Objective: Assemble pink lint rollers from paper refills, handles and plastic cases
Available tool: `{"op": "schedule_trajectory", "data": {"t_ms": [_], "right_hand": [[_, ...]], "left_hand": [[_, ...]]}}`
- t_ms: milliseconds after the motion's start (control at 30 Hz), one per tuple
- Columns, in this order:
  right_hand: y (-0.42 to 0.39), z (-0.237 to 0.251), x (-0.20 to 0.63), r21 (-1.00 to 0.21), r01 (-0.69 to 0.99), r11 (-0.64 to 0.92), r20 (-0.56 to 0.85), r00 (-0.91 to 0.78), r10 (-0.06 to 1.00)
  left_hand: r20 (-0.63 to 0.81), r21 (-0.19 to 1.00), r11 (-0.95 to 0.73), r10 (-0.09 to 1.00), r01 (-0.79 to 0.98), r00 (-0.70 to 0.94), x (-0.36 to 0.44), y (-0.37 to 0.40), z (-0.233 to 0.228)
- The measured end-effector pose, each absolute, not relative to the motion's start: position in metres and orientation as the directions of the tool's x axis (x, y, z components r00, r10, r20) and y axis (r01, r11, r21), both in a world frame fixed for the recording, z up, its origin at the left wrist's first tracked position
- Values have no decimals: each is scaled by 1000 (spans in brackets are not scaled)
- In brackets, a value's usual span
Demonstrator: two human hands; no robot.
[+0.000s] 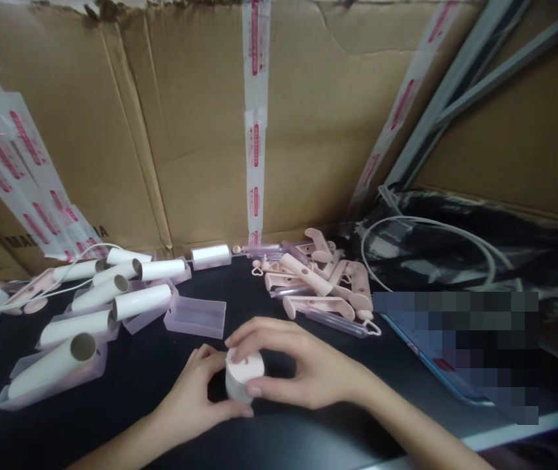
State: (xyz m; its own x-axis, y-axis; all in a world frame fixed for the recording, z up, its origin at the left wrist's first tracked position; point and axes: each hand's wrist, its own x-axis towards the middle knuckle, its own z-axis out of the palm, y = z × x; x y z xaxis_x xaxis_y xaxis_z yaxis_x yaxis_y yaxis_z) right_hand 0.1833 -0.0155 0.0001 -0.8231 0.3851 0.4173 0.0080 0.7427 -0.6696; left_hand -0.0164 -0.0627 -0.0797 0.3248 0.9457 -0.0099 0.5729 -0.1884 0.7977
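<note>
In the middle near the front, a short white roll (237, 390) stands upright with a pale pink round end (247, 367) facing up. My left hand (199, 391) is closed around its left side, thumb in front and fingers behind. My right hand (291, 365) grips the roll from above and the right, its fingers curled over the pink end and its thumb on the front rim. Behind the left hand lies an open translucent purple case (200, 316). Beyond my right hand lies a heap of pink plastic handles (320, 307) with heart-shaped loops.
On the left, several white rolls (80, 326) lie in purple cases on the black tabletop (146, 365). A big taped cardboard box (200, 130) stands behind. To the right are black plastic wrapping (430, 261), a blue-edged flat object (435, 369) partly pixelated, and a metal shelf post (435, 124).
</note>
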Motion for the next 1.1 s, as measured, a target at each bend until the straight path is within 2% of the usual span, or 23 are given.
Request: {"op": "schedule_trajectory", "data": {"t_ms": [200,300,433,567,667,833,967,1033,1100], "right_hand": [[-17,-5,182,-661,-6,750,419,-832,363],[-14,-21,177,-609,-47,792,464,-831,307],[-10,-49,166,-469,-103,877,619,-747,243],[-9,-63,162,-263,-52,963,716,-680,158],[-11,-64,162,-191,47,980,749,-639,177],[-13,-61,161,-206,68,976,755,-624,203],[-12,-61,162,-166,62,984,747,-644,167],[-12,-63,164,-123,90,988,735,-661,152],[-11,-66,165,-94,122,988,714,-683,152]], "left_hand": [[2,794,-196,948,576,319,-17,-62,-82],[7,801,-199,946,565,323,-17,-63,-83],[41,802,-216,950,557,309,-17,-66,-87],[74,798,-244,948,552,311,-17,-66,-90],[91,795,-274,936,541,339,-16,-64,-87],[97,790,-283,934,544,345,-16,-67,-90],[240,764,-358,930,537,278,-18,-76,-107],[340,682,-427,904,593,259,-19,-79,-112],[421,586,-515,853,626,309,-19,-80,-112]]}}
